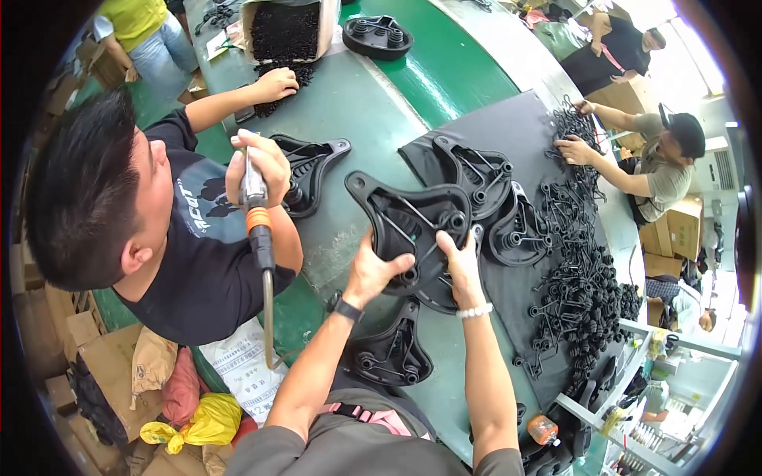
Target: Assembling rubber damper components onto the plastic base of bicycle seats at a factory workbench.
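Nearest part: black plastic seat base (390, 353) lying on the worktop (357, 111) between the person's forearms, ribbed side up.
Left hand: left hand (375, 270) wraps the lower left edge of a black ribbed plastic plate (409, 218), fingers curled onto its face, thumb behind; a dark watch sits on the wrist.
Right hand: right hand (462, 266) grips the same plate at its lower right, fingers closed over the rim; a white bead bracelet circles the wrist.
Held plate: lifted off the worktop and tilted toward the camera, at the picture's centre, above the seat base.
Dark mat: black sheet (524, 143) spread over the right side of the worktop, carrying two more ribbed plates (484, 174) side by side.
Loose heap: pile of small black springs and clips (583, 293) running down the mat's right edge, uncontained.
Cardboard box: open box (286, 32) at the far end, filled with small black parts that spill onto the worktop.
Co-worker left: person in a dark shirt holds a powered screwdriver (258, 214) upright over another black plate (309, 166); the other hand rests at the box's spill.
Co-worker right: person in a cap sorts the clip pile with both hands.
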Demonstrator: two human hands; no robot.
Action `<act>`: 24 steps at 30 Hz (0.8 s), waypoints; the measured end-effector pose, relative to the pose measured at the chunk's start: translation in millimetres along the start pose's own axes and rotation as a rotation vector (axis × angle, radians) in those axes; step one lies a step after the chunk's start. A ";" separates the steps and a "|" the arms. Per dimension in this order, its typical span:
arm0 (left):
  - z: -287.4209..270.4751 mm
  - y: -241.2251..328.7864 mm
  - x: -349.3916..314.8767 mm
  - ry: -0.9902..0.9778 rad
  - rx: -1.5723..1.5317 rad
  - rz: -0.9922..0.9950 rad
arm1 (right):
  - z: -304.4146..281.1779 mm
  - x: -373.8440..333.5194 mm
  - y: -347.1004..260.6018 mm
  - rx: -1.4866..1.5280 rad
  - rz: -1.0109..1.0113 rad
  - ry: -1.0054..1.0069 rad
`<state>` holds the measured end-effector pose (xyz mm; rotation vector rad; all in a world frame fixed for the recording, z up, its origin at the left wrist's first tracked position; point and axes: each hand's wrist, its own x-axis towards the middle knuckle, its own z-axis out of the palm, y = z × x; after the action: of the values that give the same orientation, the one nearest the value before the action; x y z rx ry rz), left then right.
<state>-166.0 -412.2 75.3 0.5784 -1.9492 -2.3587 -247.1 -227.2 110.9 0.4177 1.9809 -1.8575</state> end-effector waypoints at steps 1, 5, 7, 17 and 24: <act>-8.6 0.6 15.1 0.002 -0.006 0.016 | 16.5 11.0 -7.7 -0.048 0.018 0.026; -28.9 -3.5 79.8 -0.026 -0.004 0.006 | 46.1 78.7 10.6 -0.032 0.098 0.109; -44.3 -13.0 105.5 0.013 0.086 -0.097 | 61.2 91.5 13.2 -0.001 0.185 0.073; -77.6 -36.9 176.5 -0.321 0.266 -0.099 | 104.7 122.1 113.3 0.418 0.349 0.332; -116.0 -45.2 195.6 -0.010 0.867 -0.167 | 168.9 83.5 61.0 0.133 0.425 0.452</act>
<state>-303.8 -561.3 -36.5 0.7575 -2.9798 -1.4555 -278.4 -394.8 10.2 1.2852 1.8330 -1.7225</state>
